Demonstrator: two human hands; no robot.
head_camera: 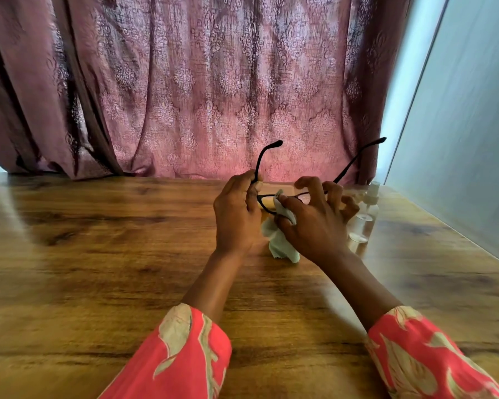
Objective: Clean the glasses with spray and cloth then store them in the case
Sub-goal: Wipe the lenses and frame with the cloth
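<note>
Black-framed glasses (264,204) are held above the wooden table, their arms unfolded and pointing up and away. My left hand (236,214) grips the frame at its left hinge. My right hand (311,223) pinches a pale green cloth (281,240) against the left lens between thumb and forefinger; its other fingers are spread and curled. The loose end of the cloth hangs down toward the table. A small clear spray bottle (363,217) stands upright just right of my right hand. Behind my hands a pale flat object shows only as a sliver; I cannot tell what it is.
The wooden table (98,254) stretches wide to the left and toward me. A patterned pink curtain (199,96) hangs along the far edge. A pale wall (458,139) runs close along the table's right side.
</note>
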